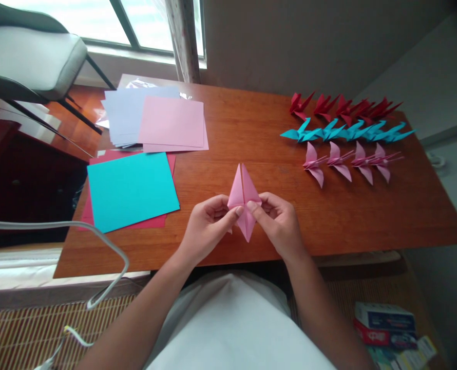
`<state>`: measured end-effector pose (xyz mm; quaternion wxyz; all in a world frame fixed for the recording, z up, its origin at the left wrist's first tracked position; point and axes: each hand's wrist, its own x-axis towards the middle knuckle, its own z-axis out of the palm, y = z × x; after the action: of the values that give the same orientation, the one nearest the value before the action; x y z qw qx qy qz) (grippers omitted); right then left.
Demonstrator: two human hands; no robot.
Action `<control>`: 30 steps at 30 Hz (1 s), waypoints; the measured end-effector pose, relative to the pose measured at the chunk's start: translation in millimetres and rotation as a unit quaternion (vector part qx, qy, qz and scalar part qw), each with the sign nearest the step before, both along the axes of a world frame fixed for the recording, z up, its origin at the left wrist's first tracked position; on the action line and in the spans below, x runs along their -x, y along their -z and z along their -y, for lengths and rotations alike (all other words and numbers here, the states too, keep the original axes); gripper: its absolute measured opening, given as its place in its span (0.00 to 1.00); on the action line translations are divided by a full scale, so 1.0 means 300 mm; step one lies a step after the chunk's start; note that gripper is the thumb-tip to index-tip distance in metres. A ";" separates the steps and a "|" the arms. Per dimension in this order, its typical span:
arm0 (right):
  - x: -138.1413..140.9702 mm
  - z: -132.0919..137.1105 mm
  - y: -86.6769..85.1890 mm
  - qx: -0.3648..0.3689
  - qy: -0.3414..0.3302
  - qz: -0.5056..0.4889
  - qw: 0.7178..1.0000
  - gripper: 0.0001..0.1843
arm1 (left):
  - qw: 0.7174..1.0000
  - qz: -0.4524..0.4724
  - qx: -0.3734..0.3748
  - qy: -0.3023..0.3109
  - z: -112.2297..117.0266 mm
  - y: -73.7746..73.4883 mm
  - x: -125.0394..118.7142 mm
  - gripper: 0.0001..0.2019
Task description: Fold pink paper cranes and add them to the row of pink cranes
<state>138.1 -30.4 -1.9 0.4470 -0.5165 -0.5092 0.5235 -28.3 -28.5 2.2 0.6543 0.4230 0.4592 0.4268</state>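
Note:
A pink paper folded into a long diamond is held up between my two hands, just above the near edge of the wooden table. Its upper half is split down the middle into two points, and the lower half tapers to one tip. My left hand pinches the left side, its thumb pressed near the centre crease. On the right side my right hand grips the same paper, thumb also close to the centre. The fingers behind the paper are partly hidden.
Folded cranes stand in rows at the right: red, blue and pink. Sheets lie at the left: turquoise, pink and pale lilac. A white cable arches past the table's left front corner.

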 end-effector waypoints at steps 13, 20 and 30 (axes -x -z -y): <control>-0.011 0.000 0.001 0.043 -0.010 -0.059 0.997 0.10 | 0.999 0.034 0.005 0.000 -0.003 0.011 0.012 0.10; -0.016 0.003 0.003 0.030 0.019 -0.066 0.997 0.13 | 1.000 0.030 0.001 0.006 -0.006 0.008 0.014 0.10; -0.018 0.005 0.002 0.025 0.013 -0.058 0.998 0.14 | 1.000 0.011 -0.008 0.006 -0.003 0.013 0.020 0.15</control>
<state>143.5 -31.8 -2.4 0.4696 -0.5028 -0.4623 0.5594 -34.2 -27.4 -1.6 0.6586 0.4261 0.4462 0.4309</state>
